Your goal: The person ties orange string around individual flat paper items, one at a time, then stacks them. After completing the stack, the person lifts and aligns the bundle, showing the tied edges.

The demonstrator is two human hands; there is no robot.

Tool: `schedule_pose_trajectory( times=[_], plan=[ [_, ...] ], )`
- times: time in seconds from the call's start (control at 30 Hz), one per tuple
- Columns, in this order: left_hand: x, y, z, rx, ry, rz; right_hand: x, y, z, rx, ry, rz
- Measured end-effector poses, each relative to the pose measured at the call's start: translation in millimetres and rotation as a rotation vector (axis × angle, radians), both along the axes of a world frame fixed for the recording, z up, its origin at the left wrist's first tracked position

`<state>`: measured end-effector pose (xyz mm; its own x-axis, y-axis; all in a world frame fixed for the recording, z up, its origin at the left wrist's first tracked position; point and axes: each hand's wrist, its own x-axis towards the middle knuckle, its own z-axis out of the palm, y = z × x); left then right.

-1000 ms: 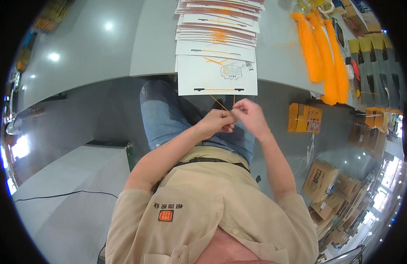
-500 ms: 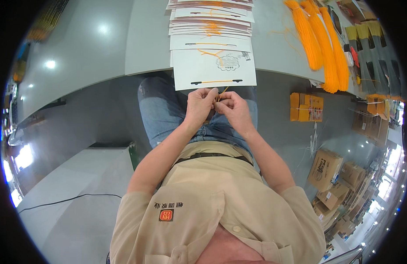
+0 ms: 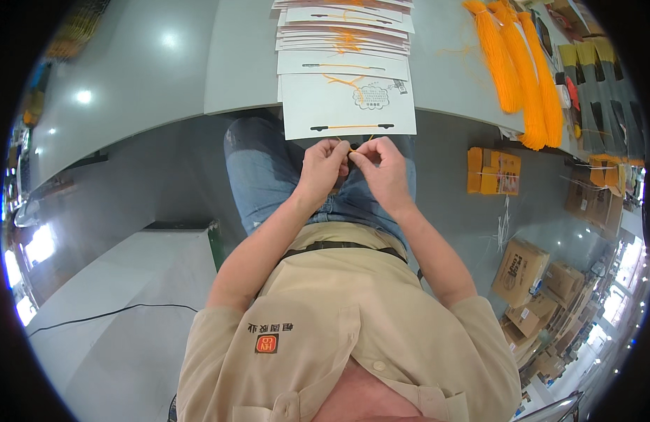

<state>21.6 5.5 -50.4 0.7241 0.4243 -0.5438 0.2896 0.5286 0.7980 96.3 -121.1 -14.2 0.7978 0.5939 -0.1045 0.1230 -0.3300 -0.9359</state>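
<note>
Above my lap, my left hand (image 3: 321, 169) and my right hand (image 3: 382, 174) are both closed, fingertips close together. A thin orange cord (image 3: 352, 149) runs between their pinched fingers, and short ends of it poke up beside them. Whether it is knotted there, I cannot tell. Just beyond my fingertips, the nearest white card (image 3: 311, 105) juts over the table edge. An orange cord lies across its front with a black piece at each end, and loose orange strands rest higher on it. Behind it, a fanned stack of similar cards (image 3: 297, 43) stretches away from me.
Hanks of orange cord (image 3: 511, 70) hang partly over the grey table (image 3: 247, 63) at right. Beyond them are grey bundles with yellowish ends (image 3: 585, 77). Orange packets (image 3: 492, 172) and cardboard boxes (image 3: 522, 271) are lower right. A grey surface with a black cable (image 3: 135, 307) is at lower left.
My fingertips have drawn slightly apart, and the cord shows as a short stretch between them. The right hand has turned a little. The whole view has shifted slightly.
</note>
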Motion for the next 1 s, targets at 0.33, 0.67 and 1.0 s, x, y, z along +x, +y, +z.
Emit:
schedule_pose_trajectory(
  times=[0.33, 0.67, 1.0],
  plan=[
    [-4.3, 3.6, 28.7, 0.277, -0.035, 0.088, 18.3, -23.5, -14.6, -0.045, -0.366, 0.01],
    [52.1, 19.9, 71.8, -0.251, -0.36, 0.345, 105.5, 5.4, -26.0, -0.809, -0.995, 0.455],
    [120.4, 88.3, 47.8, -0.048, -0.291, 0.065, 108.6, 2.3, -0.3, -0.428, -0.937, 0.377]
  ],
)
